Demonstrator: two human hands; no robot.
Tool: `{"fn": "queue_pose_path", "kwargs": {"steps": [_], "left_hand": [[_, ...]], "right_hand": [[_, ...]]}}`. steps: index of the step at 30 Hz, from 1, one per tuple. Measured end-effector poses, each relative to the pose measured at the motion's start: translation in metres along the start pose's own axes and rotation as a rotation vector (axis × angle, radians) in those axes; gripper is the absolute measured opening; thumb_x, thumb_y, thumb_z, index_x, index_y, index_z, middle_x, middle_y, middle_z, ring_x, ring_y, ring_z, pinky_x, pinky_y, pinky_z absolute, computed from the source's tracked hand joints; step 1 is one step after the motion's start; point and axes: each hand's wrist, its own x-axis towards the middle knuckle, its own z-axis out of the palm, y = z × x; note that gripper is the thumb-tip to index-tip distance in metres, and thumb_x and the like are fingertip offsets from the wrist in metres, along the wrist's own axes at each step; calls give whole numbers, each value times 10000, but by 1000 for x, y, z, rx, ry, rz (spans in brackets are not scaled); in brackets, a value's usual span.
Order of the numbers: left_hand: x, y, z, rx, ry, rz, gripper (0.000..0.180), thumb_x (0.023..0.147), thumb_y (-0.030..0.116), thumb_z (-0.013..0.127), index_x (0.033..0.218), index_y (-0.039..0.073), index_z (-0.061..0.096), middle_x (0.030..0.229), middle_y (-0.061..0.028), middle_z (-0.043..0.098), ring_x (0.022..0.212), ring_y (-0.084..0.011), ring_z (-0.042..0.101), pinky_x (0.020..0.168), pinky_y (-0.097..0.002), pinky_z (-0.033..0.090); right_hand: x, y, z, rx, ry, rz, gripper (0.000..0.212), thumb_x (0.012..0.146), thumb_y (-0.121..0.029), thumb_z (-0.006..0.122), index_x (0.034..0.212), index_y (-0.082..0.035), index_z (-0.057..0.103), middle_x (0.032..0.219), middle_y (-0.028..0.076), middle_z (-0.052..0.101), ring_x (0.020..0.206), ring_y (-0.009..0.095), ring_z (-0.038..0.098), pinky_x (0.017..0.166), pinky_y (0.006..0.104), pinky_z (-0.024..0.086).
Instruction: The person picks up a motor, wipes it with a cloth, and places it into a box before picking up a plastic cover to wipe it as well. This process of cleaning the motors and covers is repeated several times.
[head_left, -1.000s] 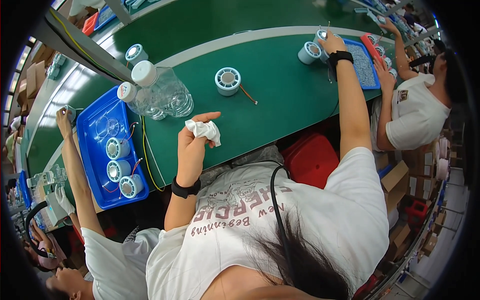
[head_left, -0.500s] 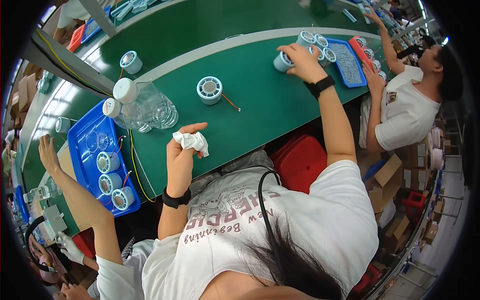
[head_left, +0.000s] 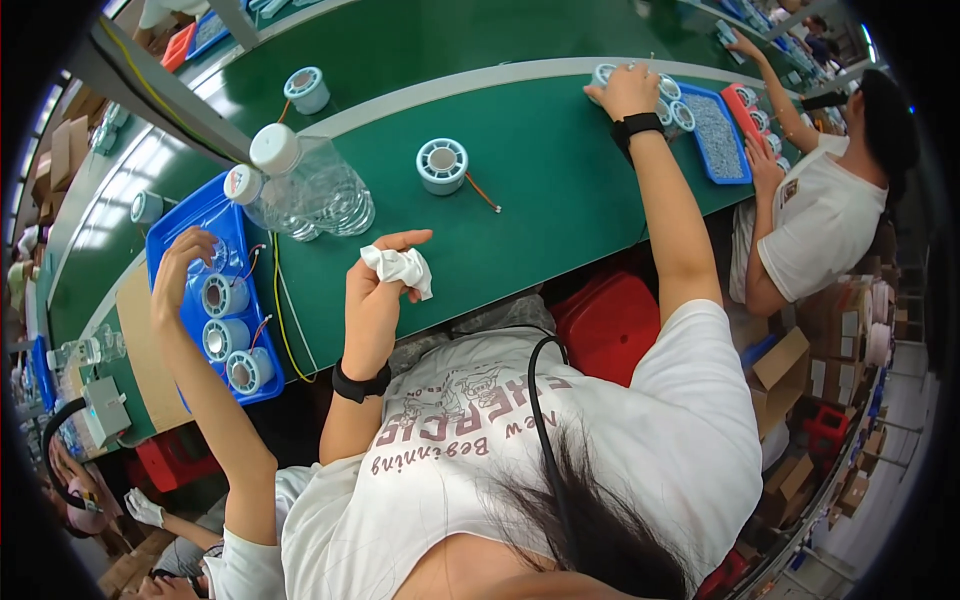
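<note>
My left hand (head_left: 375, 300) is closed around a crumpled white cloth or tissue (head_left: 400, 270), its index finger stretched out above the green tabletop. At the far right of the table my right hand (head_left: 628, 92) curls round a light-blue cylindrical fan unit (head_left: 604, 73); the hand hides most of it. Right beside that hand stand several similar fan units (head_left: 682, 116). Another fan unit (head_left: 442, 166), with a slotted top ring and a thin brown wire, stands alone between my hands.
Two clear plastic bottles (head_left: 335, 190) stand left of centre. A blue tray (head_left: 264, 385) holds fan units; a co-worker's hand (head_left: 185, 262) is over it. At right are a blue tray of grey pieces (head_left: 715, 140), a red holder (head_left: 742, 112) and another person (head_left: 815, 220).
My right hand has carried the fan unit away from me toward the cluster. The co-worker's hand at left has moved over the blue tray. My left hand still holds the white cloth.
</note>
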Motion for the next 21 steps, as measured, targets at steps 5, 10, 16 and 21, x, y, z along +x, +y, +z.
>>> {"fn": "queue_pose_path", "kwargs": {"steps": [5, 10, 16, 21], "left_hand": [[-1, -4, -6, -6, -13, -24, 295, 898, 33, 466, 1143, -17, 622, 768, -9, 558, 653, -78, 501, 588, -211, 395], [0, -4, 8, 0, 28, 11, 333, 901, 25, 469, 1210, 14, 593, 854, -8, 570, 686, -73, 510, 626, -210, 419], [0, -4, -4, 89, -60, -43, 328, 946, 105, 505, 1262, 34, 554, 922, -8, 565, 735, -67, 522, 654, -211, 433], [-4, -9, -11, 139, -108, -72, 333, 987, 260, 527, 1237, 42, 566, 939, -13, 564, 752, -68, 530, 658, -212, 437]], "right_hand": [[-28, -47, -24, 357, 229, -323, 645, 817, -529, 667, 1262, -75, 559, 1231, 164, 560, 1148, 338, 519, 892, 452, 435], [-120, -116, -80, 795, 130, -886, 616, 827, -477, 671, 1338, -167, 522, 1258, 110, 545, 1164, 295, 514, 990, 474, 321], [-107, -99, -65, 802, 4, -1023, 622, 765, -406, 733, 1324, -217, 537, 1212, 52, 572, 1146, 252, 520, 983, 468, 305], [-75, -12, -36, 493, 249, -399, 612, 702, -322, 792, 1269, -241, 577, 1133, 1, 611, 1079, 241, 532, 909, 470, 307]]}}
